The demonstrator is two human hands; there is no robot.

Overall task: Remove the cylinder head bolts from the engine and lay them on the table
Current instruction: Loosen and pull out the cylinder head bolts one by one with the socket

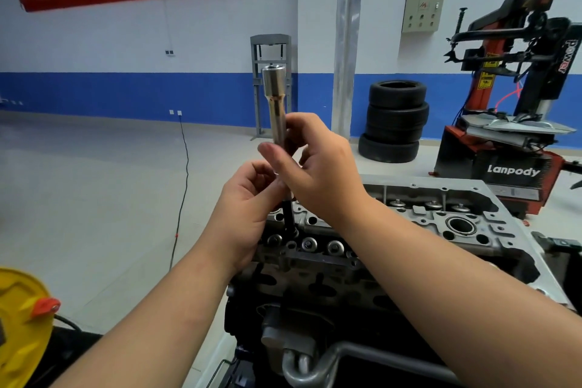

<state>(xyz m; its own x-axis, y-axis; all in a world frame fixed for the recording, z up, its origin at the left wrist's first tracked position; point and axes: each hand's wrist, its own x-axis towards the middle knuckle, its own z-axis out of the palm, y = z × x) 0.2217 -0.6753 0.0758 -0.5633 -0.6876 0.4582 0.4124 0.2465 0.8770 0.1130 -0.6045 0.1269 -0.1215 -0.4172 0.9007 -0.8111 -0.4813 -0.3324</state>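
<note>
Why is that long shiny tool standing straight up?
Upright. Both hands, left hand and right hand, hold the socket tool vertical, its black shaft going down into the engine.

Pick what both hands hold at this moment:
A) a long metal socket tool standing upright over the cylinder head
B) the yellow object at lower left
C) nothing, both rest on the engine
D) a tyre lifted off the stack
A: the right hand and left hand both grip the upright socket tool, whose dark lower shaft runs down to the cylinder head.
</note>
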